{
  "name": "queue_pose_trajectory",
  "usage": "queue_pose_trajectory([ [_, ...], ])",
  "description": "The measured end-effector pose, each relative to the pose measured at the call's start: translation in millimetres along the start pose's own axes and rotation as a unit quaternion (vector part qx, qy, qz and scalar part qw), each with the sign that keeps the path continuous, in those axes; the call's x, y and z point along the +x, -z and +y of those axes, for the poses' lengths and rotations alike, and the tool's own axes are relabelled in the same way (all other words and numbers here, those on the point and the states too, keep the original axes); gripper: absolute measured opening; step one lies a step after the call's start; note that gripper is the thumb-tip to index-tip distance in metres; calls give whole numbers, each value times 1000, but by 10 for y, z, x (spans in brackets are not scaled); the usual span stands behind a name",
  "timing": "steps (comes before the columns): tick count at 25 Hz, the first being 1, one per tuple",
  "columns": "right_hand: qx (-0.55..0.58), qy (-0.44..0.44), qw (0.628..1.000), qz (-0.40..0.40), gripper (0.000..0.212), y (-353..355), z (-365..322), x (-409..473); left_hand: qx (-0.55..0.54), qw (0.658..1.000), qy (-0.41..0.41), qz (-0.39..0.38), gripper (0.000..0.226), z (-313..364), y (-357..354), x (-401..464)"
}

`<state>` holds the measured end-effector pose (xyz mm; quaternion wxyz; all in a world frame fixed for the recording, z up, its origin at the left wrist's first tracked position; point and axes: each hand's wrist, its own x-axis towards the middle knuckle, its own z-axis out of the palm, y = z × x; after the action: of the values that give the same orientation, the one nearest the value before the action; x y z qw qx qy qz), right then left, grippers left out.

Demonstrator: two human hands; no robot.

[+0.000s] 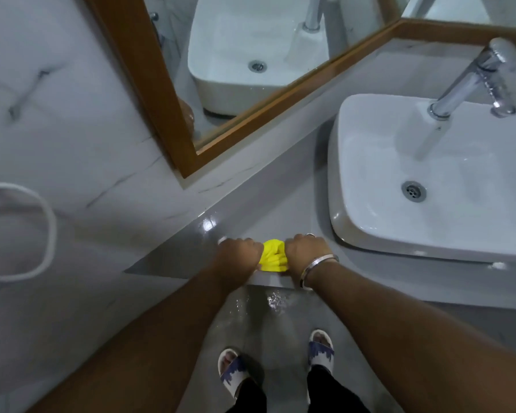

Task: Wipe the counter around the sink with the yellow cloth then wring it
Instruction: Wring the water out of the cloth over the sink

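The yellow cloth (273, 255) is bunched and twisted between my two fists over the front edge of the grey counter (274, 210), left of the white sink (355, 162). My left hand (239, 254) grips its left end. My right hand (306, 252), with a metal bangle on the wrist, grips its right end. Only the cloth's middle shows between the fists. Water is splashed on the floor (276, 302) just below the cloth.
A chrome tap (471, 81) stands at the back of the sink. A wood-framed mirror (161, 93) hangs on the marble wall above the counter. A white hose (46, 231) loops at the left. My sandalled feet (320, 347) stand on the wet floor.
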<state>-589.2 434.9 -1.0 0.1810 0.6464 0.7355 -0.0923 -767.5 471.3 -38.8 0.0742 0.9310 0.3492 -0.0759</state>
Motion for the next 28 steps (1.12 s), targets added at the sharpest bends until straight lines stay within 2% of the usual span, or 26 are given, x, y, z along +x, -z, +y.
queue_pose_trajectory([
  [2, 31, -20, 999, 8, 28, 189, 114, -170, 23, 1000, 6, 14, 39, 82, 423, 68],
  [4, 57, -24, 998, 9, 26, 386, 183, -205, -6, 1000, 14, 19, 25, 32, 718, 164],
  [6, 92, -47, 994, 24, 28, 675, 392, -327, 3, 999, 25, 43, 25, 71, 1004, 277],
  [10, 93, -104, 990, 29, 43, 1062, 1526, -574, 28, 995, -8, 99, 31, 825, 1671, 932],
  [12, 115, -120, 986, -11, 34, 1064, 2106, -617, -12, 996, 20, 86, 28, 1263, 1769, 1330],
  [14, 196, -116, 972, -52, 28, 963, 2700, -660, -50, 994, 53, 77, 24, 1689, 1762, 1758],
  [16, 356, -111, 924, -84, 25, 855, 3127, -701, -33, 990, 23, 136, 37, 1942, 1727, 1999],
  [18, 516, -114, 839, -126, 14, 814, 3452, -742, 32, 984, -62, 167, 72, 2126, 1643, 2198],
  [19, 558, -101, 809, -159, 11, 833, 3553, -738, 41, 983, -84, 159, 84, 2224, 1612, 2265],
  [20, 569, -83, 795, -192, 10, 851, 3666, -703, 19, 986, -76, 146, 89, 2329, 1567, 2369],
  [22, 547, -55, 801, -236, 7, 901, 3787, -633, -63, 984, -32, 161, 77, 2507, 1555, 2590],
  [24, 503, -49, 822, -264, 19, 905, 3883, -522, -109, 984, 32, 136, 48, 2587, 1604, 2828],
  [26, 424, -60, 854, -295, 24, 854, 3878, -422, -51, 996, 67, 25, 27, 2581, 1650, 2989],
  [28, 275, -69, 914, -291, 23, 791, 3816, -369, 47, 997, 36, -51, 9, 2529, 1679, 3081],
])
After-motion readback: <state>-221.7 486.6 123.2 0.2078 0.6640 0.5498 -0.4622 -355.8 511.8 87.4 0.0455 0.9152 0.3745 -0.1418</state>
